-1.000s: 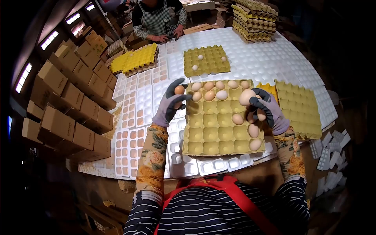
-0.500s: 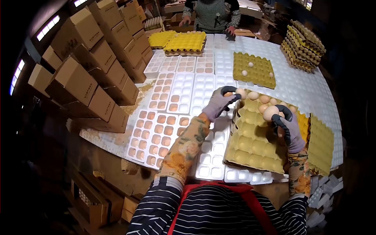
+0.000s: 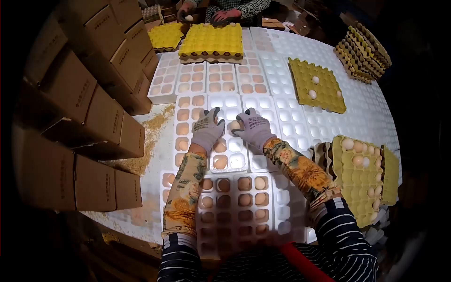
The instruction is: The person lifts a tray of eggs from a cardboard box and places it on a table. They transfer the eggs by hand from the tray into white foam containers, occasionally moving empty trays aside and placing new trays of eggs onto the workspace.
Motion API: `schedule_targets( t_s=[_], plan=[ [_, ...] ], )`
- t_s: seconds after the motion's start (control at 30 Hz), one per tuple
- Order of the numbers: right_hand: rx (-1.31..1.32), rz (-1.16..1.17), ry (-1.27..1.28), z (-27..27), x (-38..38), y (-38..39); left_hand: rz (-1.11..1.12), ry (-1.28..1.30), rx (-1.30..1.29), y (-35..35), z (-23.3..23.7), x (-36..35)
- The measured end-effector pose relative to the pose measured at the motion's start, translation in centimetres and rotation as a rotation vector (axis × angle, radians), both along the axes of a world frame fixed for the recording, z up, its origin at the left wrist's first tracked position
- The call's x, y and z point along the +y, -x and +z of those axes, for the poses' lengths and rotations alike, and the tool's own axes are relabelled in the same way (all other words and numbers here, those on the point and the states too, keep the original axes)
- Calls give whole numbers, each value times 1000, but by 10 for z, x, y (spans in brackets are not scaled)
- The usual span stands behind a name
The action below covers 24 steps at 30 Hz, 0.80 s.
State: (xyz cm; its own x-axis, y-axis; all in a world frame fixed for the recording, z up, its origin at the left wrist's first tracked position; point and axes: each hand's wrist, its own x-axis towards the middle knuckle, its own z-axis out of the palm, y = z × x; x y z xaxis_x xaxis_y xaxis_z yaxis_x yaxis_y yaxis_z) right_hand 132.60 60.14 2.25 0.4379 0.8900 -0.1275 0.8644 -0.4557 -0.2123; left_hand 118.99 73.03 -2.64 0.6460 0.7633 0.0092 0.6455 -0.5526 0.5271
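Over a white foam tray (image 3: 236,160) with some filled cells, my two gloved hands are side by side. My right hand (image 3: 253,127) has its fingers closed round a pale egg (image 3: 234,125), above the tray's right column. Just left of it, my left hand (image 3: 208,128) bends its fingers down at the tray's left column; an egg beneath them is mostly hidden. Brown eggs (image 3: 220,162) sit in the near cells of this tray. To the right lies the olive pulp tray (image 3: 352,188), with several eggs along its far and right sides.
Cardboard boxes (image 3: 94,178) stand stacked at the left. Yellow trays (image 3: 211,42) lie at the far side, by a co-worker's gloved hands (image 3: 225,17). Another olive tray (image 3: 319,87) holds a few eggs. Stacked pulp trays (image 3: 361,54) stand far right.
Both my hands have moved left from the olive egg tray to the white foam tray. The view has turned left and forward. The co-worker's hands are now at the yellow trays.
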Motion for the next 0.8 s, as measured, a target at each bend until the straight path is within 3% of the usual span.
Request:
schedule_targets(
  t_s=[0.03, 0.1, 0.13, 0.17, 0.2, 0.23, 0.33, 0.37, 0.43, 0.5, 0.53, 0.57, 0.6, 0.63, 0.67, 0.7, 0.77, 0.8],
  plan=[
    [-2, -11, 7, -11, 13, -3, -19, -30, -147, -6, -2, 10],
    [47, -56, -294, -29, 36, -10, -111, -25, -108, -20, -2, 36],
    [25, -34, -325, -38, 49, -14, -207, -8, 46, -25, -4, 47],
    [21, -45, -318, -37, 63, -16, -304, 7, 199, -29, -1, 56],
    [-18, 40, -142, -34, 80, -20, -319, 64, 224, -32, 5, 72],
    [-57, 124, 36, -35, 94, -26, -265, -6, -17, -24, -5, 83],
    [-37, -3, -227, -33, 131, -43, 175, 1083, -692, -29, -13, 121],
    [-86, 6, -368, -52, 144, -53, 123, 1190, -1043, -34, -14, 119],
    [-273, 158, -261, -77, 163, -61, -144, 956, -1078, -44, -51, 145],
    [-211, 68, -502, -85, 156, -73, 28, 934, -1118, -79, -38, 130],
    [-141, 29, -555, -74, 152, -81, -3, 570, -1020, -94, -50, 132],
    [-46, -59, -449, -49, 138, -93, -62, 232, -930, -117, -66, 130],
    [52, -38, -517, -43, 137, -111, -97, 159, -725, -126, -64, 122],
    [144, -16, -590, -35, 118, -139, -164, -71, -530, -134, -69, 114],
    [248, 35, -561, 20, 77, -157, -173, -130, -348, -139, -69, 120],
    [353, 85, -535, 86, 28, -169, -184, -390, -288, -145, -79, 114],
    [287, 125, -587, 154, -93, -201, -278, -515, -182, -161, -51, 84],
    [135, 50, -562, 175, -153, -222, -291, -356, -328, -171, -43, 67]
  ],
)
